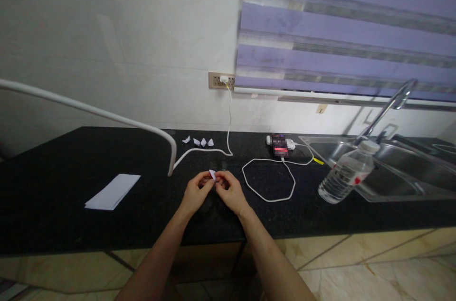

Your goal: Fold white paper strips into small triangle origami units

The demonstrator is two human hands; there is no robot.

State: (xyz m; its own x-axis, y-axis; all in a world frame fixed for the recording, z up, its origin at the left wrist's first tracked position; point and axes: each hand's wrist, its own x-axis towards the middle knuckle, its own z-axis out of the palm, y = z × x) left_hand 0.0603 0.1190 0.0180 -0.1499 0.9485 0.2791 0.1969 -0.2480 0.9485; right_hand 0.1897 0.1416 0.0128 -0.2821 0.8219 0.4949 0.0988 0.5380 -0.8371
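Note:
Over the black counter, my left hand [196,191] and my right hand [228,189] meet, both closed on one small folded paper piece [213,174]. Its white pointed tip sticks up between my thumbs and fingertips; the lower part is hidden by my fingers. Beyond my hands, several small folded paper pieces [203,142] lie in a short row near the wall. To the left rests a stack of white paper strips [113,192], lying flat and slightly fanned.
A white cable [230,116] runs from the wall outlet [215,80] to the counter. A phone [280,145] lies with looped cable at the right. Beside the steel sink [377,196] stands a water bottle [346,175]. A white rod [89,108] crosses the left side.

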